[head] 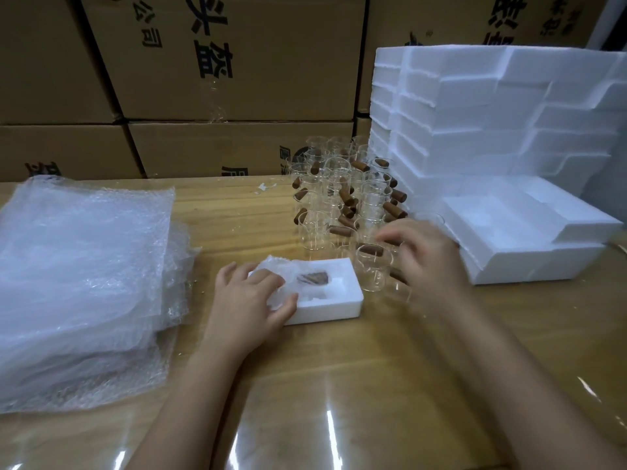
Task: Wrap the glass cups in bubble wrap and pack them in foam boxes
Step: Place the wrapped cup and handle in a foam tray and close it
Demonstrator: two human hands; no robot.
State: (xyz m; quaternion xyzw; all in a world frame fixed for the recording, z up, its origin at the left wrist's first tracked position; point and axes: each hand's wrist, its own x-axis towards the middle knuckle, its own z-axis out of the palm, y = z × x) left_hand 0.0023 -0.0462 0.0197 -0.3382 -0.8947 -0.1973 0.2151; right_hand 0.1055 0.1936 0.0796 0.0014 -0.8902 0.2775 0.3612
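Observation:
A small white foam box [339, 301] lies open on the wooden table [339, 368]. Inside it sits a bubble-wrapped cup [305, 283] whose brown wooden handle shows through the wrap. My left hand [251, 300] presses on the wrapped cup and the box's left end, fingers spread. My right hand [424, 256] is blurred over the nearest glass cups [373, 266], fingers curled; whether it holds one is unclear. Behind stand several clear glass cups [339, 198] with brown wooden handles.
A thick pile of bubble wrap sheets [84, 283] covers the table's left side. Stacked white foam boxes [492, 130] rise at the right, with lower ones [526, 239] in front. Cardboard cartons [203, 79] wall off the back.

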